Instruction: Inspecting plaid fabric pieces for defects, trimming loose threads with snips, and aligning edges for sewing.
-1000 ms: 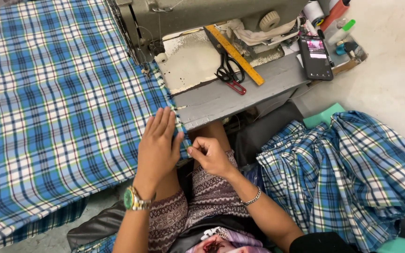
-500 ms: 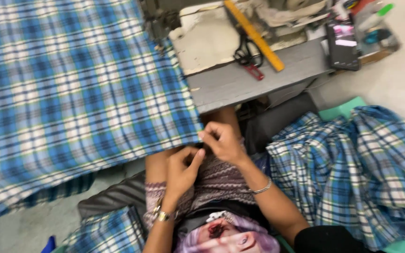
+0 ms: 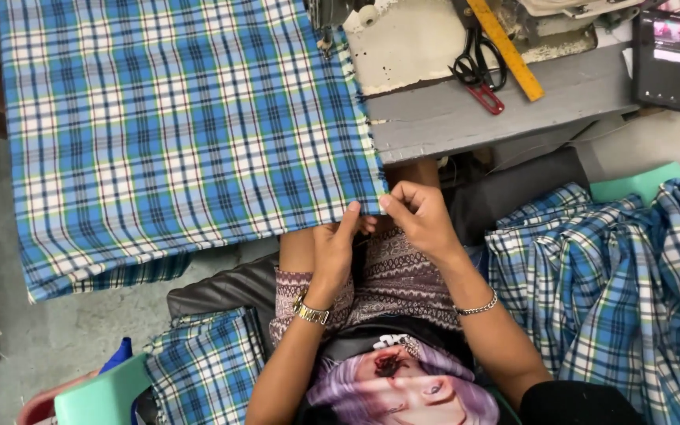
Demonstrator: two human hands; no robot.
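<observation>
My left hand (image 3: pixel 332 256) and right hand (image 3: pixel 419 220) each pinch the blue plaid cloth (image 3: pixel 190 134) at its near corner; the loose grip may slip, letting it slide off the desk (image 3: pixel 474 118).

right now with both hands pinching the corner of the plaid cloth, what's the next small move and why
Probably draw the corner a little along the table edge to smooth it flat. The left hand and right hand both pinch the plaid cloth at its near right corner, which hangs just off the grey table, while the rest lies spread and flat.
</observation>
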